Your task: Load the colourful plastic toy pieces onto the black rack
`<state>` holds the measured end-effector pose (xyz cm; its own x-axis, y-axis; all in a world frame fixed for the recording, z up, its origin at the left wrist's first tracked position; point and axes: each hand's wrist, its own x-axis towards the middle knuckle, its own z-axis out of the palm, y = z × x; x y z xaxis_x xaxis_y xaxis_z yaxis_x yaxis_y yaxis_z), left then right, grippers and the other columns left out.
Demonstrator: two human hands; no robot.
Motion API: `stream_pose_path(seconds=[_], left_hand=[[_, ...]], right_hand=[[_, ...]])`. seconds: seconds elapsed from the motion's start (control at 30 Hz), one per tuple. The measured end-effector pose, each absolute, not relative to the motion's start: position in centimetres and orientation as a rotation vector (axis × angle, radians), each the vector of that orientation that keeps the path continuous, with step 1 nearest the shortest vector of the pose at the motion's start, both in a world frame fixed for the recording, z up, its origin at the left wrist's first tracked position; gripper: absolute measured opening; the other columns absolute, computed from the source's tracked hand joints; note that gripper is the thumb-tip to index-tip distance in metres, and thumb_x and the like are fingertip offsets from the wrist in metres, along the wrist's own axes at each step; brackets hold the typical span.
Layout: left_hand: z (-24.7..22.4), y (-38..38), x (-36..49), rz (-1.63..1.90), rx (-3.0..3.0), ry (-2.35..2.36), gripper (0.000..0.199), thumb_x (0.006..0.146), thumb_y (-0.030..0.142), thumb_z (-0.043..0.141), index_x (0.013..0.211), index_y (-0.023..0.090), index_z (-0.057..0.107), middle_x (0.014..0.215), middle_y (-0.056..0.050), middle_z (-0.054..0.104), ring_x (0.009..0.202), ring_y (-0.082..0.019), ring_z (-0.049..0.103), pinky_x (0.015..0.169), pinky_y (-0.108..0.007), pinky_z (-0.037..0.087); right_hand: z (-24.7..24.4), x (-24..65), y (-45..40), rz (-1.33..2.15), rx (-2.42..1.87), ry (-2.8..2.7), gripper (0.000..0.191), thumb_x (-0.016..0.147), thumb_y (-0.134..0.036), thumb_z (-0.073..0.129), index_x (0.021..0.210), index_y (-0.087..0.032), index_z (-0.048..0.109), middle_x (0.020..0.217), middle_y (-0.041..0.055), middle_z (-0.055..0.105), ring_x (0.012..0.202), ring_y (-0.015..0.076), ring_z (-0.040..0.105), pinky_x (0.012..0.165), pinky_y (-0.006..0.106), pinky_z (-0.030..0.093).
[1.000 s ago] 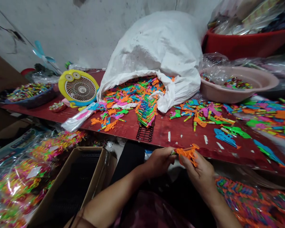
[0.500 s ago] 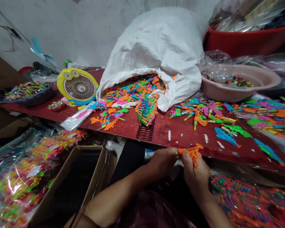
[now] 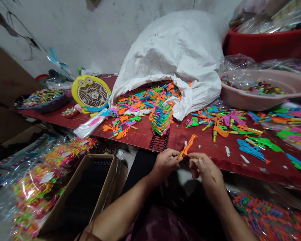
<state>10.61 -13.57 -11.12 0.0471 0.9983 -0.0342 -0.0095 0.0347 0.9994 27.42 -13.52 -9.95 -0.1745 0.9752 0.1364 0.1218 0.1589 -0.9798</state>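
An orange plastic toy gun [image 3: 189,145] is pinched in my left hand [image 3: 165,160], just over the front edge of the table. My right hand [image 3: 207,169] is close beside it with fingers curled together; whatever those fingers hold, if anything, is too small to make out. Beyond my hands, a row of stacked toy guns [image 3: 162,118] in several colours stands on a black plastic grid [image 3: 159,142]. Loose toy guns [image 3: 222,122] with yellow-banded tubes lie to the right on the red table [image 3: 203,144].
A big white sack [image 3: 175,43] spills toy guns behind the row. Left of it stand a yellow fan [image 3: 76,88] and a basin of small parts [image 3: 43,106]. A pink basin [image 3: 256,102] is at right. Below the table are a cardboard box [image 3: 112,170] and plastic bags [image 3: 32,190] of toys.
The toy gun has gone from between both hands to my left hand and now points up and away. My right hand has drawn slightly apart from it. The view has shifted left.
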Motion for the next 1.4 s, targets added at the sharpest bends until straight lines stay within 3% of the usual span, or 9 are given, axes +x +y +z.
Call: stream_pose_path(seconds=[0.13,0.4,0.53,0.87,1.0,1.1,1.4], left_hand=[[-10.9,-13.2,9.6,1.171,1.303,1.161,0.03,0.087,0.04,0.06,0.092,0.014,0.073,0.093,-0.005,0.061,0.081,-0.014,0.056,0.066,-0.021,0.045],[-10.4,-12.7,8.8,1.121,1.365,1.113,0.036,0.089,0.04,0.055,0.104,0.013,0.075,0.096,-0.008,0.062,0.071,-0.012,0.052,0.06,-0.022,0.044],[-10.8,-12.3,8.4,1.138,1.452,1.107,0.037,0.091,0.04,0.052,0.103,0.013,0.075,0.091,-0.007,0.063,0.066,-0.011,0.053,0.062,-0.023,0.046],[-10.8,-12.5,7.6,1.155,1.63,1.272,0.028,0.092,0.03,0.052,0.096,0.016,0.075,0.095,-0.007,0.067,0.093,-0.019,0.06,0.085,-0.03,0.049],[-10.9,-12.8,6.5,1.222,1.454,1.379,0.03,0.088,0.032,0.057,0.108,0.014,0.073,0.095,-0.007,0.064,0.073,-0.014,0.063,0.071,-0.028,0.052],[-10.9,-12.9,5.3,1.321,1.374,1.448,0.029,0.088,0.03,0.057,0.105,0.012,0.073,0.087,-0.005,0.062,0.064,-0.011,0.06,0.066,-0.026,0.05],[-11.6,-11.8,3.9,1.503,1.508,1.704,0.021,0.086,0.014,0.058,0.098,0.018,0.075,0.088,-0.004,0.066,0.082,-0.014,0.061,0.077,-0.026,0.048]], right_hand=[[-10.8,26.8,-12.8,1.114,-1.192,-1.502,0.039,0.092,-0.047,0.051,0.115,-0.017,0.063,0.069,-0.0014,0.057,0.054,0.0111,0.051,0.051,0.024,0.042],[-11.2,25.0,-10.6,0.925,-1.165,-1.635,0.035,0.084,-0.047,0.062,0.1,-0.019,0.074,0.089,0.0061,0.066,0.08,0.0182,0.063,0.067,0.028,0.051],[-11.0,24.3,-10.1,0.951,-1.156,-1.623,0.031,0.084,-0.045,0.062,0.097,-0.019,0.074,0.089,0.006,0.066,0.079,0.0176,0.062,0.065,0.026,0.05],[-11.2,23.3,-9.6,1.089,-1.129,-1.589,0.03,0.08,-0.046,0.067,0.087,-0.017,0.07,0.069,0.0008,0.06,0.059,0.0131,0.054,0.054,0.025,0.044],[-10.5,23.6,-8.6,1.142,-1.195,-1.473,0.036,0.079,-0.051,0.068,0.084,-0.015,0.067,0.06,0.0004,0.06,0.054,0.0138,0.056,0.051,0.025,0.043],[-10.0,23.8,-7.1,1.098,-1.214,-1.405,0.043,0.073,-0.055,0.072,0.085,-0.015,0.065,0.063,0.0032,0.065,0.055,0.0155,0.059,0.052,0.026,0.046],[-11.0,22.0,-5.0,1.121,-1.176,-1.318,0.05,0.063,-0.056,0.078,0.086,-0.014,0.066,0.069,0.0043,0.067,0.055,0.0156,0.061,0.052,0.028,0.05]])
